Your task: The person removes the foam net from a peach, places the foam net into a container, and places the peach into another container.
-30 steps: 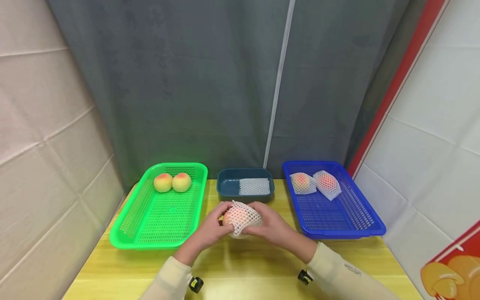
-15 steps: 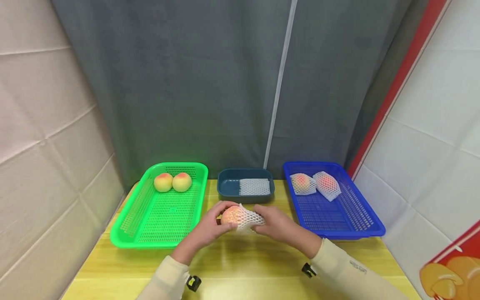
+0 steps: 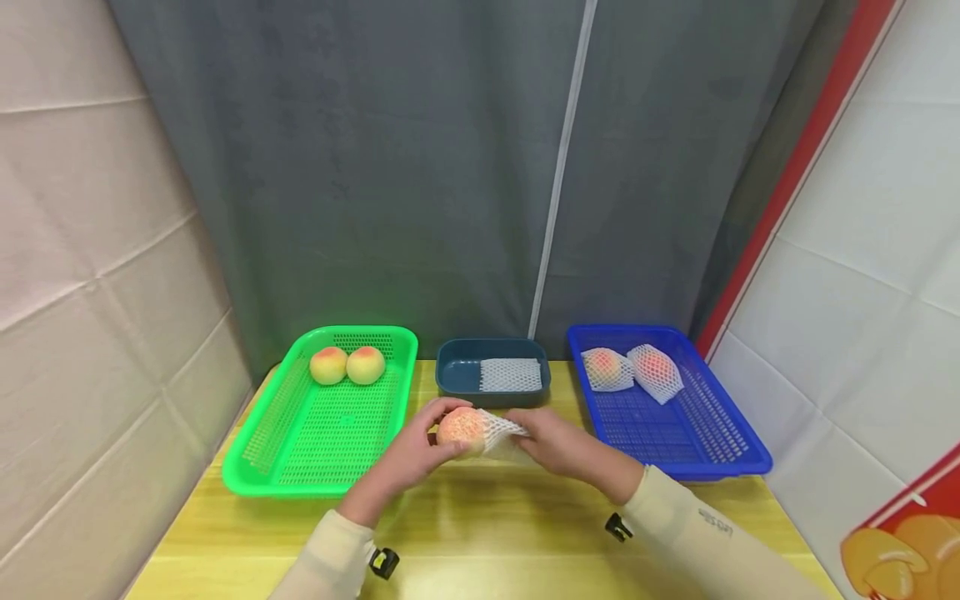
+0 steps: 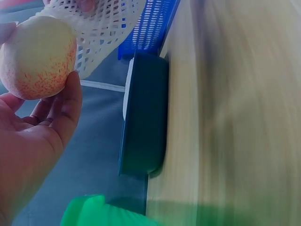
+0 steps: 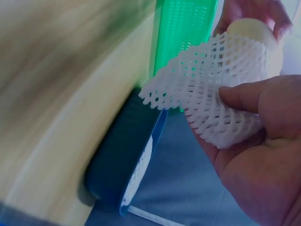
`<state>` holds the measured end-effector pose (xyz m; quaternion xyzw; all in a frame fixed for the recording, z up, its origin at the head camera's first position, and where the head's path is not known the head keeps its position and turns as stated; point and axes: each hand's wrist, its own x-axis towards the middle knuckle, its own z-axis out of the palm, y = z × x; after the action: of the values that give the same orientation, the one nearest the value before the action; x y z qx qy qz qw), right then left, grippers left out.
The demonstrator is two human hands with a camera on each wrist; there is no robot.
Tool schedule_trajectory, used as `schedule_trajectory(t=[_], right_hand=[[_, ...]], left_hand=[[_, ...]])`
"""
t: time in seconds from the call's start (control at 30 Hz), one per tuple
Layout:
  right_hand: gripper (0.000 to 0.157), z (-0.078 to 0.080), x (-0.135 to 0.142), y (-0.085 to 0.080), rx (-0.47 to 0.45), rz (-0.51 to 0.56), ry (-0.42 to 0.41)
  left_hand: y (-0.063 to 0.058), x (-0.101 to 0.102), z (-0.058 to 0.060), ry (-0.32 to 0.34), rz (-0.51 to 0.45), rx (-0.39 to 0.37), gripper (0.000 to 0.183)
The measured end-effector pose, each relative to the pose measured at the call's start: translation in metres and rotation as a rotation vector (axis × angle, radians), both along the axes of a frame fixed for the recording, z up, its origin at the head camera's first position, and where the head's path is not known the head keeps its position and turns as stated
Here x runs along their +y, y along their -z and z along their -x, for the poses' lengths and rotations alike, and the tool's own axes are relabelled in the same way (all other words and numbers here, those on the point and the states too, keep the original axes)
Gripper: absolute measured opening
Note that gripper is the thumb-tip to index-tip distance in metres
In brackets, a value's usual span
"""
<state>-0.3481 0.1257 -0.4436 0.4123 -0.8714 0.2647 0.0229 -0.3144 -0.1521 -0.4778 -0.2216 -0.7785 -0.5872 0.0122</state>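
My left hand (image 3: pixel 418 446) grips a peach (image 3: pixel 461 429) with its fingers and thumb around the fruit, above the table. A white foam net sleeve (image 3: pixel 501 428) covers only the peach's right end. My right hand (image 3: pixel 558 442) pinches the loose end of that sleeve, thumb on top in the right wrist view. The left wrist view shows most of the peach (image 4: pixel 40 59) bare, cream with red speckles. In the right wrist view the net sleeve (image 5: pixel 207 84) spreads wide from the peach (image 5: pixel 249 30).
A green basket (image 3: pixel 247 450) with two bare peaches (image 3: pixel 347 366) stands left. Behind the hands is a dark teal tray (image 3: pixel 457 375) holding flat net sleeves (image 3: pixel 511 375). To the right, a blue basket (image 3: pixel 637 433) holds two netted peaches (image 3: pixel 632 371). A grey curtain (image 3: pixel 375 183) hangs behind.
The net sleeve has slid rightward off much of the peach, with my right hand pulling its end. My left hand and the peach have shifted slightly left.
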Motion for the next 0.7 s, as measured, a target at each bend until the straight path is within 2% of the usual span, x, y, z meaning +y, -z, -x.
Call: schedule_trajectory(t=[0.17,0.4,0.7], right_hand=[[0.017,0.015,-0.001,-0.013,0.026,-0.038,0.005],[0.016,0.051,-0.009,-0.027,0.106,-0.095,0.026],[0.023,0.092,-0.031,-0.039,0.193,-0.230,0.133]], left_hand=[[-0.008,-0.009,-0.003,-0.034,0.015,0.004,0.060],[-0.016,-0.026,-0.003,-0.067,-0.009,0.027,0.061],[-0.019,-0.035,-0.003,-0.095,-0.017,0.046,0.058]])
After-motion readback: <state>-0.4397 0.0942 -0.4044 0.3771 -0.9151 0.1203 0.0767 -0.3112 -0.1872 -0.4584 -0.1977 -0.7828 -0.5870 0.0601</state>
